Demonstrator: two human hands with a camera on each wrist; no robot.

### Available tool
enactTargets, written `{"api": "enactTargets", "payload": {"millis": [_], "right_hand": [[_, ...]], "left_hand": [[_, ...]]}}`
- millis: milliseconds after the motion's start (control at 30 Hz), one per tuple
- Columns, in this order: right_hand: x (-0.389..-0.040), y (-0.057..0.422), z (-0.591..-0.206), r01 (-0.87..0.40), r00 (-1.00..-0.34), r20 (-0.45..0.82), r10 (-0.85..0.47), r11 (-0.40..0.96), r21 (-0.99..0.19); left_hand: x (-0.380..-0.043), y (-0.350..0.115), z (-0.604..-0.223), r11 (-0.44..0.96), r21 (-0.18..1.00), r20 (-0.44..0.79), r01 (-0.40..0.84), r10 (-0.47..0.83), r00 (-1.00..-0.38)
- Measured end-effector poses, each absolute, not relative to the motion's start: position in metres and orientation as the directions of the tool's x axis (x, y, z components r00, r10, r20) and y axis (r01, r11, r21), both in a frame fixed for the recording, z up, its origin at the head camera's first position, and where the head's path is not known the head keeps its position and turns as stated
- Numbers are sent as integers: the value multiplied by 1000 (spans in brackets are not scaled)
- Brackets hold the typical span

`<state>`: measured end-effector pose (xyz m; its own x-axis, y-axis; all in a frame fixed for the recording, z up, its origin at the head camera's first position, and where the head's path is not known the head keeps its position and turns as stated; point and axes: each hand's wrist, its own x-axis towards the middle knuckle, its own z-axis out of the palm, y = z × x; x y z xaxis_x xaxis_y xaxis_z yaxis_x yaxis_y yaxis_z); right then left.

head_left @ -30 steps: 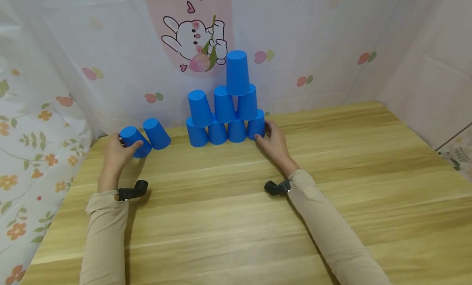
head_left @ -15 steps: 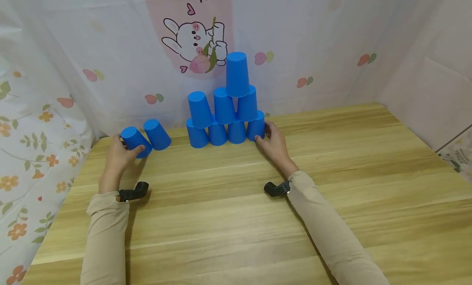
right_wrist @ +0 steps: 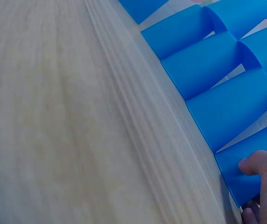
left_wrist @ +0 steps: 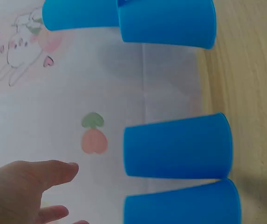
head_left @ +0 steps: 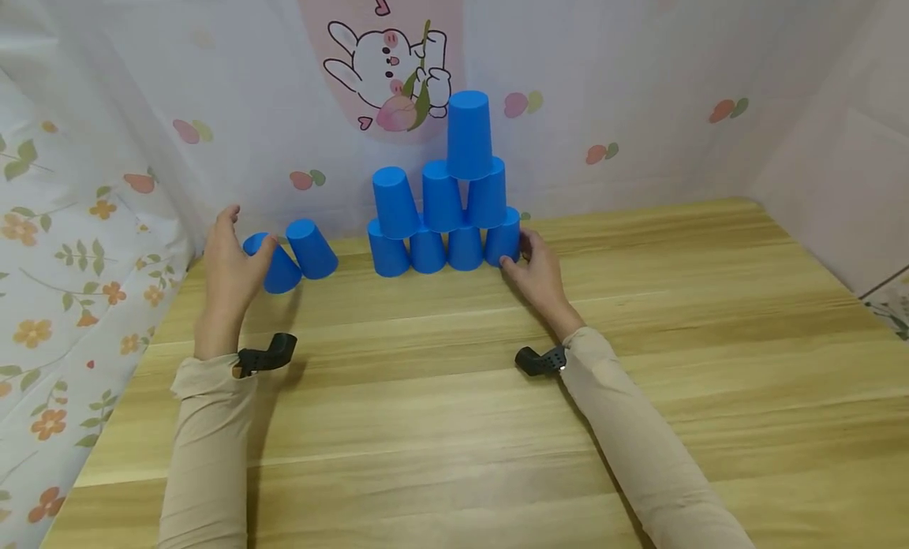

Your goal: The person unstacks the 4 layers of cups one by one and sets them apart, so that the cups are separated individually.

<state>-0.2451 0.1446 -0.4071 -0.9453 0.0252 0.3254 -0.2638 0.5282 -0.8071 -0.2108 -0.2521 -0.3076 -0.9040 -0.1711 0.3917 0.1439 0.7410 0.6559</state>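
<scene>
Upside-down blue cups form a pyramid at the back of the table: several in the bottom row, three in the middle row, and one top cup (head_left: 469,135). My right hand (head_left: 541,277) grips the rightmost bottom cup (head_left: 503,237), thumb at its front and fingers round its right side; the right wrist view shows the thumb (right_wrist: 254,163) against the wall. To the left, two more upside-down cups stand side by side, the outer cup (head_left: 282,271) and the inner cup (head_left: 312,249). Beside the outer one, my left hand (head_left: 230,265) is raised with fingers spread, apart from the cups in the left wrist view.
The wooden table (head_left: 398,407) ends at the back against a printed cloth (head_left: 604,76) with a rabbit picture. A flowered cloth (head_left: 64,296) hangs along the left side. Each wrist bears a black camera mount (head_left: 268,353).
My left hand has let go of the outer left cup and risen with its fingers opening. The right hand keeps its grip on the bottom cup. The head view has shifted slightly.
</scene>
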Motion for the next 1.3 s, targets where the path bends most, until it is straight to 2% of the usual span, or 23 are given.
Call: {"api": "enactTargets", "payload": {"millis": [400, 700, 833, 1000, 1167, 1300], "right_hand": [[-245, 144, -406, -254, -949, 313, 29, 514, -819], [-244, 142, -406, -260, -946, 323, 29, 523, -811], [-243, 142, -404, -252, -948, 316, 33, 526, -812], [-243, 143, -403, -261, -947, 320, 28, 514, -817], [-243, 144, -403, -265, -946, 322, 25, 512, -817], [-245, 143, -405, -271, -944, 328, 23, 513, -815]], "left_hand": [[-194, -207, -266, 608, 703, 471, 369, -9, -882], [-213, -150, -254, 522, 696, 522, 493, 104, -847], [-225, -124, -245, 487, 705, 526, 516, 130, -840], [-237, -96, -231, 516, 668, 527, 536, 180, -831], [-249, -77, -214, 531, 663, 557, 527, 119, -822], [-255, -66, -202, 535, 682, 538, 498, 93, -838]]}}
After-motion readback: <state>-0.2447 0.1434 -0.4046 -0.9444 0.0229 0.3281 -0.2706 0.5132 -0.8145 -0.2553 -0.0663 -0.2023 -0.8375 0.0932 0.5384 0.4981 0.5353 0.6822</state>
